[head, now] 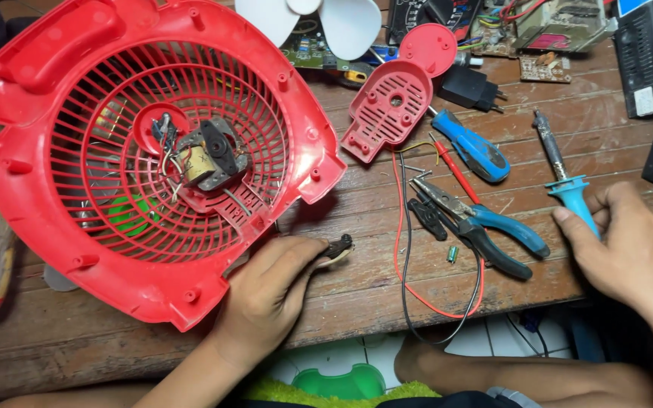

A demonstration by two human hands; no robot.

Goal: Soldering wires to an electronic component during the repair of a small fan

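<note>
I judged this the soldering-prep step: my left hand pinched a small dark wired part near the red fan housing. My right hand curled loosely around the soldering iron handle, which next needed lifting cleanly off the tabletop.

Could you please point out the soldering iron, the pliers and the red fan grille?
Blue-handled soldering iron [561, 170], head view, lower metal shaft.
Blue-handled pliers [485, 227], head view, pivot area.
Round red plastic fan grille [100, 98], head view, ribs.
</note>
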